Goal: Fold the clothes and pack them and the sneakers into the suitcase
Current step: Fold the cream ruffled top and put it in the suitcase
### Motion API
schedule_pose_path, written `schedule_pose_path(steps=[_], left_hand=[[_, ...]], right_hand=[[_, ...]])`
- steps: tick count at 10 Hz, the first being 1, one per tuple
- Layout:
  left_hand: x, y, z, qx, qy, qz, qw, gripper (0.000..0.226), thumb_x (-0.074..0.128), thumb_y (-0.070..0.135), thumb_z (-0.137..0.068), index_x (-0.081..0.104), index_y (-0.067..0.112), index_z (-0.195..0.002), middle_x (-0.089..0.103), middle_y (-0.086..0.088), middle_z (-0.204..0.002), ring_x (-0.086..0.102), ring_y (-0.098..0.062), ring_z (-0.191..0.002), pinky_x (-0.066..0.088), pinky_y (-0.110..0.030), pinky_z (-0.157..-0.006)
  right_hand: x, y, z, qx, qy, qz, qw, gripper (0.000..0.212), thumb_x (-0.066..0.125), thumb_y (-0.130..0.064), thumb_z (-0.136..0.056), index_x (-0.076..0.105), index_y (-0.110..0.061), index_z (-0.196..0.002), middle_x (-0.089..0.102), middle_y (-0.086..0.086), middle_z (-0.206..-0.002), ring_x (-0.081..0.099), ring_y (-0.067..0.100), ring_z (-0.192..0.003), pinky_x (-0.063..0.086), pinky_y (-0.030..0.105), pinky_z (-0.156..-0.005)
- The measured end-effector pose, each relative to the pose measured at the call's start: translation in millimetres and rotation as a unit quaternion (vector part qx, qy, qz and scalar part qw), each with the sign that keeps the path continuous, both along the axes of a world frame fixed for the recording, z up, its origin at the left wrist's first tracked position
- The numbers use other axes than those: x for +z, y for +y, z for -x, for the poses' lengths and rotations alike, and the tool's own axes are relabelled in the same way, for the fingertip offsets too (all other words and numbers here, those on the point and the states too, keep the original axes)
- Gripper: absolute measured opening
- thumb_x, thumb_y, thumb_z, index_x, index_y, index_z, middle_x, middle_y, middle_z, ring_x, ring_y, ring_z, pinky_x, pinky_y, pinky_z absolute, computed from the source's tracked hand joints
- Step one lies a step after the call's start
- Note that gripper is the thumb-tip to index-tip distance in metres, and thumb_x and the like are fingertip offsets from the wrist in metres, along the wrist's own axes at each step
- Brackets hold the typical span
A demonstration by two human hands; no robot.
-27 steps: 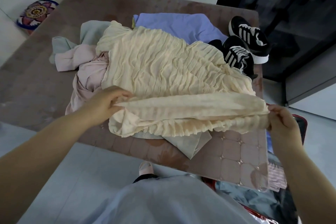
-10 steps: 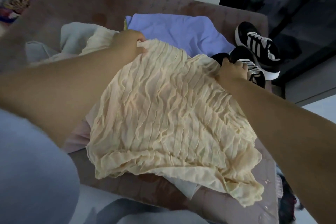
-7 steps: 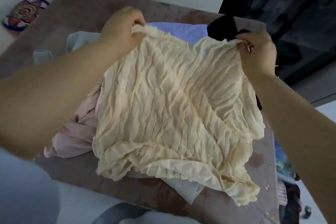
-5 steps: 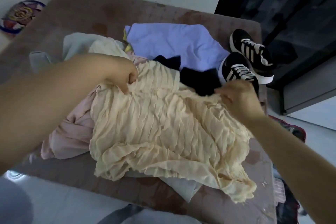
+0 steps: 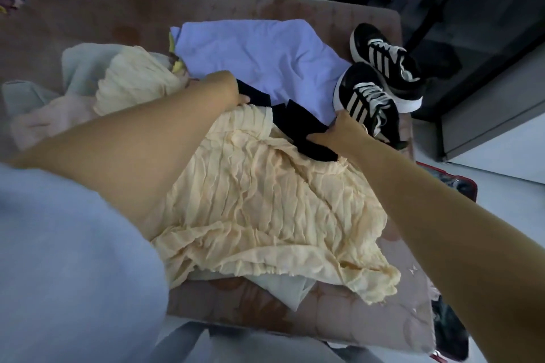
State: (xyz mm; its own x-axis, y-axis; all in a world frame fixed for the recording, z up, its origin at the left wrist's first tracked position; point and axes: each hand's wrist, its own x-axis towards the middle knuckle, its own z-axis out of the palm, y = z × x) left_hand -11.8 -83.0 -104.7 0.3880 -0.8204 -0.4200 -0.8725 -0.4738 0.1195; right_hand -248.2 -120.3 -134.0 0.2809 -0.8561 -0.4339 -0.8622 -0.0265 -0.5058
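Note:
A crinkled cream garment [image 5: 265, 200] lies spread over the pile on the brown table [image 5: 103, 9]. Behind it a black garment [image 5: 300, 127] lies across its far edge. My left hand [image 5: 227, 91] grips the black garment's left end, and my right hand [image 5: 339, 132] grips its right end, thumb on top. A lilac garment [image 5: 259, 59] lies flat further back. Two black sneakers with white stripes [image 5: 380, 79] stand at the table's far right. The red-edged suitcase [image 5: 463, 186] shows on the floor to the right, mostly hidden by my right arm.
Pale pink [image 5: 47, 118] and pale green [image 5: 85, 65] garments lie bunched at the left of the pile. A dark glass cabinet [image 5: 472, 9] stands at the back right. White wall panels run behind the table. My blue sleeve fills the lower left.
Both hands lifted the cream garment's far edge, folded it toward me and let it go. They have since reached forward onto the uncovered black garment and taken its two ends.

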Motion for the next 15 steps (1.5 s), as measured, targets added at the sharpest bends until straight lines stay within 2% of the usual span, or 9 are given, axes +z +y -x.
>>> schedule_pose_path(steps=[2, 3, 4, 6, 8, 9, 11, 13, 15], left_hand=[[16.7, 23.7, -25.8, -0.036, 0.12, 0.08, 0.989, 0.039, 0.06, 0.035, -0.089, 0.058, 0.006, -0.115, 0.056, -0.005, -0.11, 0.051, -0.023, -0.103, 0.037, -0.026, -0.08], [26.9, 27.9, -39.1, -0.011, 0.159, 0.153, 0.975, 0.03, 0.061, 0.032, -0.088, 0.061, 0.005, -0.102, 0.057, -0.007, -0.099, 0.053, -0.02, -0.095, 0.037, -0.019, -0.067], [36.1, 28.3, -47.5, -0.025, 0.151, 0.149, 0.977, 0.029, 0.057, 0.032, -0.091, 0.061, 0.006, -0.101, 0.054, -0.002, -0.086, 0.048, -0.018, -0.086, 0.032, -0.017, -0.059], [48.8, 21.1, -55.1, -0.087, 0.087, 0.117, 0.985, 0.026, 0.055, 0.032, -0.092, 0.06, 0.007, -0.098, 0.056, -0.005, -0.087, 0.052, -0.026, -0.089, 0.037, -0.03, -0.075], [72.2, -12.9, -45.9, -0.018, 0.031, 0.301, 0.953, 0.033, 0.057, 0.031, -0.091, 0.063, 0.0, -0.098, 0.06, -0.019, -0.09, 0.058, -0.032, -0.091, 0.036, -0.031, -0.066], [82.8, -34.2, -36.0, 0.037, 0.026, 0.384, 0.922, 0.029, 0.051, 0.024, -0.094, 0.058, 0.002, -0.111, 0.058, -0.018, -0.116, 0.054, -0.03, -0.108, 0.036, -0.031, -0.081], [66.8, -18.7, -65.9, 0.037, 0.073, 0.248, 0.965, 0.071, 0.061, 0.021, -0.088, 0.021, 0.012, -0.146, 0.036, -0.018, -0.143, 0.042, -0.032, -0.127, 0.034, -0.036, -0.104], [29.8, 76.6, -128.6, 0.072, 0.001, 0.11, 0.991, 0.055, 0.051, 0.047, -0.09, 0.049, 0.008, -0.129, 0.046, -0.019, -0.138, 0.044, -0.037, -0.125, 0.035, -0.038, -0.104], [30.2, 115.4, -143.8, 0.134, 0.085, 0.231, 0.96, 0.049, 0.061, 0.034, -0.087, 0.051, 0.01, -0.129, 0.049, -0.016, -0.132, 0.049, -0.03, -0.12, 0.037, -0.033, -0.099]], right_hand=[[7.5, -8.6, 11.9, 0.204, 0.104, 0.019, 0.973, 0.033, 0.07, -0.027, -0.077, 0.045, -0.013, -0.059, 0.046, 0.002, -0.063, 0.047, 0.015, -0.062, 0.035, 0.024, -0.056], [20.3, -21.2, 10.7, 0.223, 0.022, 0.041, 0.974, 0.028, 0.073, -0.033, -0.077, 0.063, -0.015, -0.096, 0.055, 0.0, -0.085, 0.055, 0.018, -0.083, 0.041, 0.029, -0.073], [28.8, -21.2, 6.6, 0.221, 0.041, -0.04, 0.974, 0.076, 0.073, -0.044, -0.076, 0.038, -0.021, -0.139, 0.051, -0.006, -0.11, 0.052, 0.016, -0.11, 0.041, 0.026, -0.088], [45.1, -27.6, -0.4, 0.289, 0.092, -0.094, 0.948, 0.016, 0.072, -0.031, -0.08, 0.069, -0.02, -0.091, 0.068, -0.002, -0.078, 0.064, 0.014, -0.072, 0.045, 0.018, -0.06], [106.4, -84.6, -17.4, 0.073, 0.013, 0.037, 0.997, 0.026, 0.06, -0.021, -0.089, 0.051, -0.011, -0.066, 0.052, 0.01, -0.061, 0.042, 0.015, -0.045, 0.034, 0.017, -0.034], [113.4, -93.6, -35.1, -0.029, -0.094, 0.125, 0.987, 0.012, 0.053, -0.017, -0.091, 0.056, -0.012, -0.08, 0.061, 0.007, -0.081, 0.054, 0.011, -0.058, 0.046, 0.012, -0.046], [85.9, -25.4, -61.0, 0.101, -0.059, 0.099, 0.988, 0.056, 0.057, -0.023, -0.091, 0.033, -0.009, -0.14, 0.044, 0.012, -0.138, 0.048, 0.027, -0.12, 0.035, 0.026, -0.081], [42.0, 55.5, -65.8, 0.269, -0.024, 0.011, 0.963, 0.054, 0.056, -0.025, -0.092, 0.033, -0.017, -0.141, 0.03, 0.009, -0.144, 0.044, 0.024, -0.124, 0.034, 0.021, -0.09], [47.3, 102.3, -114.4, 0.305, -0.062, 0.093, 0.946, 0.065, 0.056, -0.022, -0.09, 0.023, -0.014, -0.146, 0.024, 0.009, -0.15, 0.027, 0.027, -0.136, 0.022, 0.031, -0.11]])
